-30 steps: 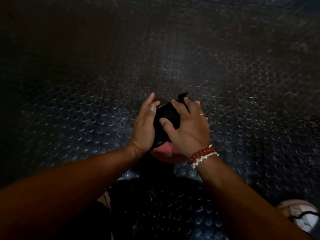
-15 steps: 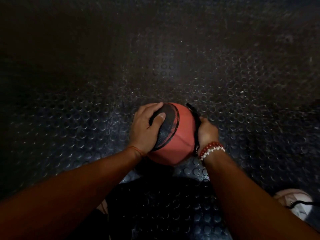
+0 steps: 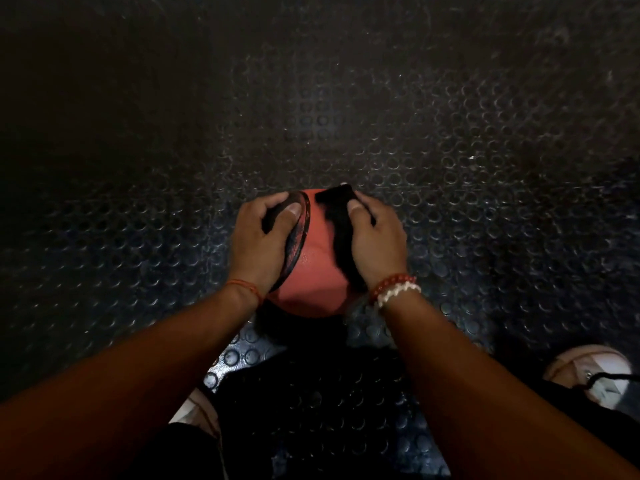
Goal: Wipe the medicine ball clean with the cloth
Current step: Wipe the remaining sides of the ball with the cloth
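Right hand (image 3: 378,239) pinching the black cloth (image 3: 341,233), pressed against the red medicine ball (image 3: 311,285) — left hand (image 3: 258,240) just beside, curled round the ball's other flank — ball between both, on studded floor (image 3: 450,150).

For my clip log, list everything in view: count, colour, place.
floor: 1, black studded rubber, all around
medicine ball: 1, red with black panel, on the floor
cloth: 1, black, on the ball's right side
shoes: 2, pale, bottom edge left and right
beaded bracelets: 2, red and white, right wrist
thread band: 1, orange, left wrist
left hand: 1, grips the ball's left side
right hand: 1, holds the cloth against the ball
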### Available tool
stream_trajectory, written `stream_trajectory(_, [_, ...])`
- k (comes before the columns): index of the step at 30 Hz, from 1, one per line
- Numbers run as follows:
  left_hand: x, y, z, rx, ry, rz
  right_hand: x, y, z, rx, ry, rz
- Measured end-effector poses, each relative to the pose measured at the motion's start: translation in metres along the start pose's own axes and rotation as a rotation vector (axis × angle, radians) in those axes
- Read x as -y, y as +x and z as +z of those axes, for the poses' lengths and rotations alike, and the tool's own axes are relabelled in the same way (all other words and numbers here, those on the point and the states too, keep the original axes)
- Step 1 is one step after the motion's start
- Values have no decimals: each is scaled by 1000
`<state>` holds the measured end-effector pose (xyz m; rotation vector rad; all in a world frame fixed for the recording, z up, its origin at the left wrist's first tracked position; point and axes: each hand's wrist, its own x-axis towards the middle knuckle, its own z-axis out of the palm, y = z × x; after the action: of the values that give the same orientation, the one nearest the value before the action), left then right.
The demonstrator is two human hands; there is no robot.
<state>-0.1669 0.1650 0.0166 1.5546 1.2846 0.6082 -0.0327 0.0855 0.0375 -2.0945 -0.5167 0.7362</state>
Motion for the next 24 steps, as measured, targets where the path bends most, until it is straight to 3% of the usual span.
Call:
stream_trajectory(5, [1, -3, -1, -10, -42, -11, -18, 31, -10, 145, 235, 474])
stream_trajectory(7, [2, -3, -2, -8, -54, -10, -29, 23, -10, 109, 317, 550])
stream_trajectory(9, [2, -2, -4, -10, -51, -10, -33, 5, -2, -15, 407, 458])
stream_trajectory(11, [0, 0, -4, -13, -47, -18, -25, -20, 4, -53, 406, 241])
stream_trajectory(15, [-2, 2, -3, -7, -65, -31, -15, -45, 7, -12, 62, -68])
stream_trajectory(21, [2, -2, -7, -3, -98, -31, 1, 13, 4, 140, 15, -5])
stream_trajectory(24, [3, -4, -6, 6, -84, -13, -9, 41, 3, 233, 189, 265])
